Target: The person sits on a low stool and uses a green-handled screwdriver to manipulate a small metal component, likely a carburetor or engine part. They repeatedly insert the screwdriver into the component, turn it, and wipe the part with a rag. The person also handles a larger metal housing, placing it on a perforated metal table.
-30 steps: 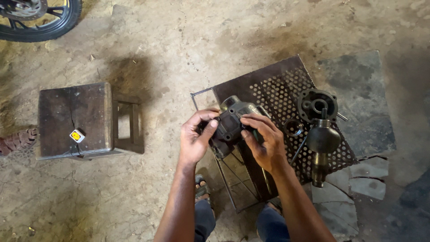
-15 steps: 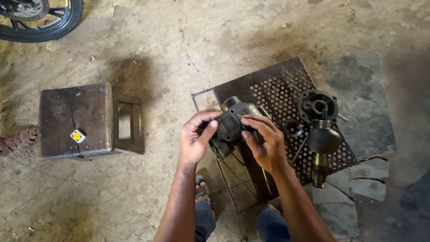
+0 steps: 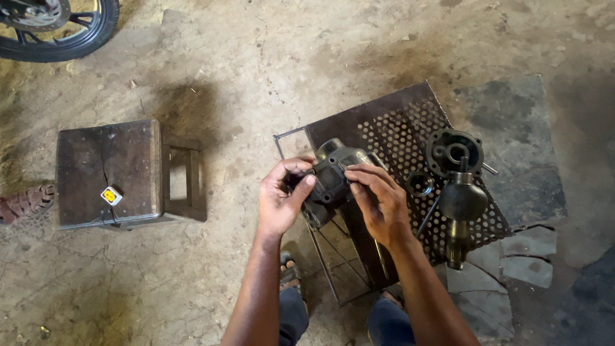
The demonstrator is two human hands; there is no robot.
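1. Nearest to the camera, the two forearms rise from the bottom edge, and below them show the person's knees in blue cloth and a sandalled foot on the ground. The person seems to sit low, so the work stays close above the legs.

2. The left hand is curled around the left side of a dark grey cast metal housing, with the thumb pressed on its face. This grip seems to carry the weight and keep the part from turning.

3. The right hand lies on the right side of the housing, its fingers brought together at the upper edge as if pinching or feeling a small detail; what is between the fingertips I cannot tell. The housing is thus between both hands, touching both, raised just above the stand.

4. Under the hands stands a rusty perforated metal tray on a thin wire frame. It probably serves as a bench that keeps parts off the dusty floor.

5. On the tray, right of the hands, lie a small metal ring, a round black flanged cover and a dark bulb-shaped shaft piece, near each other.

6. To the left, well apart, stands a dark wooden stool with a small yellow object on it.

7. Farthest, at the top left corner, shows a motorcycle wheel.
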